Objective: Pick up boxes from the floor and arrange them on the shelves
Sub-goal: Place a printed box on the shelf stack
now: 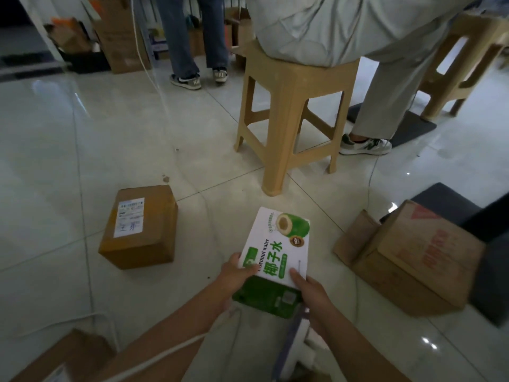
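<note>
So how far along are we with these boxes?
Done: cannot tell, since no shelf is in view. In hand: the coconut water box, gripped at its near end by the left hand and the right hand. Left: the taped brown box and the red-printed carton both sit on the floor, and a plain carton shows at the bottom left corner, so at least those remain to be shelved.

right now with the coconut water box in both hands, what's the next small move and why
Probably turn to find the shelves, which are out of view. The left hand and right hand hold the near end of the coconut water box, so no regrasp seems needed. The brown taped box on the floor can wait.
</note>
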